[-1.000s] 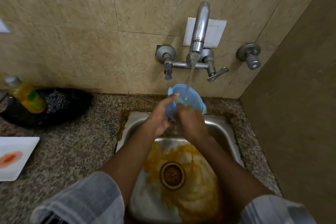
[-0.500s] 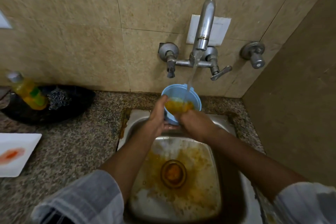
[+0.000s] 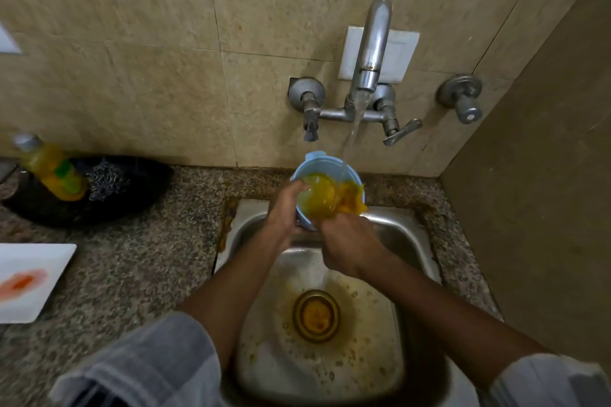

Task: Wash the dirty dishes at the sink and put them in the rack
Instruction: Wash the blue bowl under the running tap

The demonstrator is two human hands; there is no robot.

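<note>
A light blue bowl (image 3: 319,166) is held under the running tap (image 3: 370,53) above the back of the steel sink (image 3: 413,235). It is full of yellow-orange water that spills over its right rim. My left hand (image 3: 286,211) grips the bowl's left side. At the bowl's front, my right hand (image 3: 347,244) has its fingers on the rim, touching the bowl. Orange residue lies around the sink's drain (image 3: 315,315). A white square plate (image 3: 23,281) with a red smear rests on the counter at the far left.
A black dish (image 3: 99,205) at the back left holds a yellow soap bottle (image 3: 53,168) and a steel scrubber (image 3: 107,178). Speckled granite counter (image 3: 139,268) surrounds the sink. A brown wall (image 3: 535,208) closes off the right side. No rack is in view.
The bowl has turned from tilted to opening upward under the stream and has filled with yellow-orange water, which now overflows. Both hands stayed on it.
</note>
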